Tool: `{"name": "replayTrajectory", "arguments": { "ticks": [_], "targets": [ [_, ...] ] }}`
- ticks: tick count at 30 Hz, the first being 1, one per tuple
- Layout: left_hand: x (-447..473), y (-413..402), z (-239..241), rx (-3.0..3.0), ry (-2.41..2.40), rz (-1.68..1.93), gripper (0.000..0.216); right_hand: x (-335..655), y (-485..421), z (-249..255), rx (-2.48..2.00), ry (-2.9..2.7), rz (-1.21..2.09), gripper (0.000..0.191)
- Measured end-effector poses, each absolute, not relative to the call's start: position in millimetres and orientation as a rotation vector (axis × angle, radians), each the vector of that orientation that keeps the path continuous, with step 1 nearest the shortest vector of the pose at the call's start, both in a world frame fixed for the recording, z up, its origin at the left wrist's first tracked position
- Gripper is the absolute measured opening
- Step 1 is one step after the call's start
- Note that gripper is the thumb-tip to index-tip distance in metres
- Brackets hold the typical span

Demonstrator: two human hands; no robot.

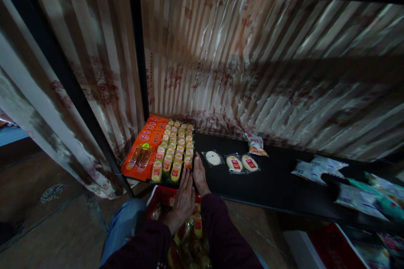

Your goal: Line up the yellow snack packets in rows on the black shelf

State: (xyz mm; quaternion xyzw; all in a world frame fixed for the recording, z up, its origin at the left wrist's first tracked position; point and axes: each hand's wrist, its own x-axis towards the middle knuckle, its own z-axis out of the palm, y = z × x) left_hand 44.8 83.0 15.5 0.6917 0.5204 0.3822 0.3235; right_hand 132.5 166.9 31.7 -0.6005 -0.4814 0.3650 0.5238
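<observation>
Room along shelf (pixel 268 185), snack rows (pixel 171 151) blocking left, apparently bags (pixel 358 198) right

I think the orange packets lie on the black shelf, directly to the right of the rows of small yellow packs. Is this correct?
Not quite: the head view shows the orange packets on the black shelf, directly to the left of the rows of small yellow packs.
</observation>
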Motion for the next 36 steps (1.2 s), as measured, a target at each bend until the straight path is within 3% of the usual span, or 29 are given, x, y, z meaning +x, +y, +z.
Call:
{"name": "replayTrajectory", "arguments": {
  "ticks": [19, 36],
  "targets": [
    [39, 88, 11, 1.859, 1.38, 1.027, 0.056, 126, 191, 26, -1.404, -1.159, 0.846, 0.07],
    [34, 95, 7, 1.916, 1.346, 0.972, 0.079, 131, 230, 24, -1.377, -1.124, 0.91, 0.078]
  ]
}}
